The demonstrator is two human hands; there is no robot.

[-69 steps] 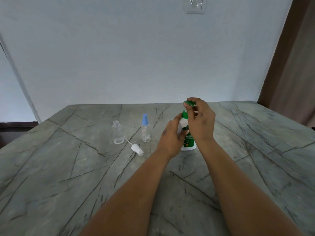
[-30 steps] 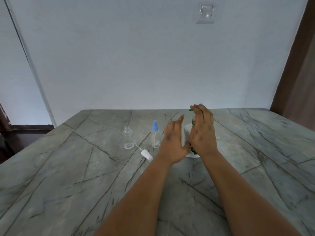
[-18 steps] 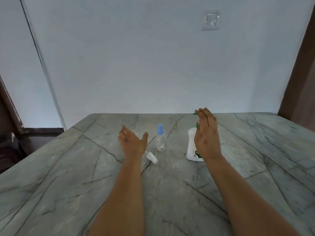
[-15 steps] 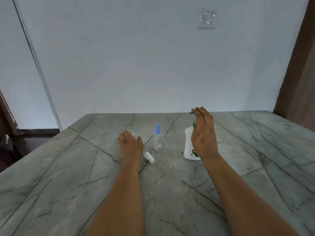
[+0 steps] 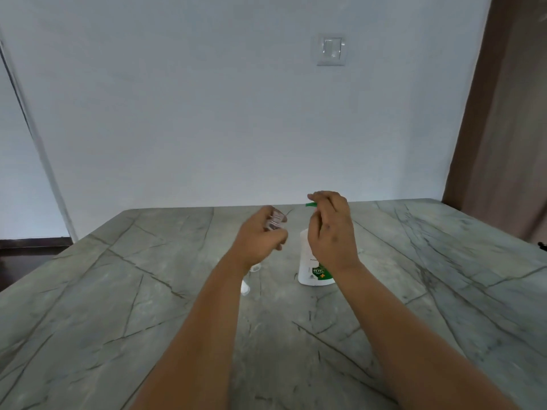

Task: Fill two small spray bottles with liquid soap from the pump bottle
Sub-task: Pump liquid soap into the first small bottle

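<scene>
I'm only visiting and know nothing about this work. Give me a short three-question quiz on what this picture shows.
1. True or false: the left hand grips a small clear bottle lifted off the table.
2. Which colour is the spout of the pump bottle? A red, B green, C yellow.
3. Fill in: the right hand is at the pump bottle's ____ (top or base).

Key
1. True. The small clear bottle is held up beside the green spout.
2. B.
3. Top. Its fingers curl over the pump head; the white body stands on the table below.
</scene>
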